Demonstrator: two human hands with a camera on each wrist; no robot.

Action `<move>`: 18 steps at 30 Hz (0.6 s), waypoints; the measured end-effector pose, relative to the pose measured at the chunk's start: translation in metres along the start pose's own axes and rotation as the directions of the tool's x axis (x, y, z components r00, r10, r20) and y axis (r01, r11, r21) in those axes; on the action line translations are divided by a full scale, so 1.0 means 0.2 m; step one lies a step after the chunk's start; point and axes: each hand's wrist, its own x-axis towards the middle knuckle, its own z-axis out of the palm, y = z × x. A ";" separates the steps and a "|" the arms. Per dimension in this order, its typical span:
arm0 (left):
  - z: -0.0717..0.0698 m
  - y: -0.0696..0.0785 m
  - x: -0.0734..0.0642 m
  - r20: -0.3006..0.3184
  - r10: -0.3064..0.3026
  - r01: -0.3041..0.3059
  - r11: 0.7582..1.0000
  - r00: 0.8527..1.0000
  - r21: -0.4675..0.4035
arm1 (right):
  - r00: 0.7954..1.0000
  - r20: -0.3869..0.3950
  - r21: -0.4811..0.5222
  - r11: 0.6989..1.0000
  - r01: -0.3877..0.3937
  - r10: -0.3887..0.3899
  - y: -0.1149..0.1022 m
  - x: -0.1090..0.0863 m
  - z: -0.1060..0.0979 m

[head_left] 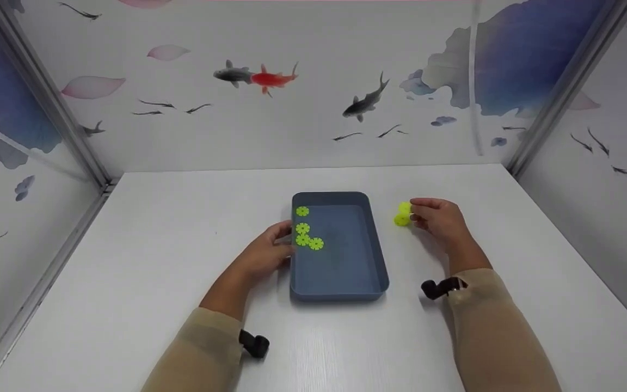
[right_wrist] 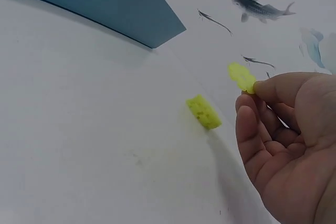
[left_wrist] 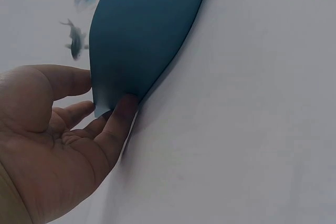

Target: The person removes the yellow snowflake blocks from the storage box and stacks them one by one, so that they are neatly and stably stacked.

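A blue-grey rectangular tray (head_left: 346, 258) lies in the middle of the table. At its left side my left hand (head_left: 264, 253) holds the wall, the thumb at the rim and a finger against the outer face, as the left wrist view shows. Several yellow-green notched discs (head_left: 316, 244) lie inside along the tray's left side. To the right of the tray, my right hand (head_left: 441, 220) pinches one such disc (right_wrist: 241, 77) by its edge between thumb and finger. Just below that disc, a short stack of discs (right_wrist: 203, 112) stands on the table.
The white table (head_left: 145, 250) meets a back wall (head_left: 313, 130) painted with fish and petals. Side panels with metal posts (head_left: 569, 92) stand at left and right. A black wrist camera (head_left: 256, 344) sits on the left sleeve, another camera (head_left: 438, 287) on the right.
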 end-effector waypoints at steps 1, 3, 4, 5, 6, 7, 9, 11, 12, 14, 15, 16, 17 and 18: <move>0.00 0.00 0.00 0.000 0.001 -0.001 1.000 1.000 0.000 | 1.000 -0.003 -0.009 1.000 -0.007 0.007 0.01 0.00 0.00; 0.00 0.00 0.00 0.001 0.004 -0.004 1.000 1.000 0.003 | 1.000 -0.009 -0.023 1.000 -0.019 0.019 0.02 0.01 0.00; 0.00 0.00 0.00 0.000 0.005 -0.005 1.000 1.000 0.004 | 1.000 -0.011 -0.023 0.999 -0.024 0.024 0.03 0.02 0.00; 0.00 0.00 0.00 -0.001 0.005 -0.005 1.000 1.000 0.005 | 1.000 -0.012 -0.014 0.999 -0.029 0.028 0.04 0.02 0.00; 0.00 0.00 0.00 -0.002 0.007 -0.007 1.000 1.000 0.007 | 0.999 -0.010 0.004 0.999 -0.035 0.035 0.04 0.02 0.01; 0.00 0.00 0.00 -0.002 0.008 -0.008 1.000 1.000 0.007 | 0.999 -0.010 0.027 0.999 -0.047 0.047 0.05 0.02 0.01; 0.00 -0.01 0.01 -0.001 0.007 -0.007 1.000 1.000 0.005 | 0.998 -0.001 0.090 0.994 -0.067 0.068 0.05 0.02 0.02; 0.00 -0.01 0.01 0.001 0.007 -0.007 1.000 1.000 0.003 | 0.997 0.002 0.125 0.989 -0.078 0.078 0.06 0.01 0.02; 0.00 -0.01 0.01 0.003 0.007 -0.007 1.000 1.000 0.003 | 0.997 0.002 0.128 0.989 -0.080 0.080 0.06 0.01 0.02; 0.00 -0.01 0.01 0.006 0.012 -0.012 1.000 1.000 -0.002 | 0.998 0.001 0.127 0.990 -0.069 0.070 0.06 0.01 0.03; 0.00 -0.01 0.01 0.008 0.017 -0.017 1.000 1.000 -0.007 | 0.998 -0.004 0.110 0.992 -0.058 0.059 0.06 0.01 0.03; 0.00 -0.01 0.00 0.009 0.022 -0.021 1.000 1.000 -0.011 | 0.999 -0.007 0.095 0.994 -0.049 0.050 0.06 0.01 0.03; 0.00 -0.01 0.00 0.010 0.027 -0.026 1.000 1.000 -0.016 | 0.999 -0.010 0.079 0.996 -0.039 0.040 0.06 0.01 0.03; 0.00 -0.01 0.00 0.011 0.031 -0.031 0.999 0.999 -0.018 | 0.999 -0.014 0.064 0.997 -0.033 0.034 0.06 0.00 0.03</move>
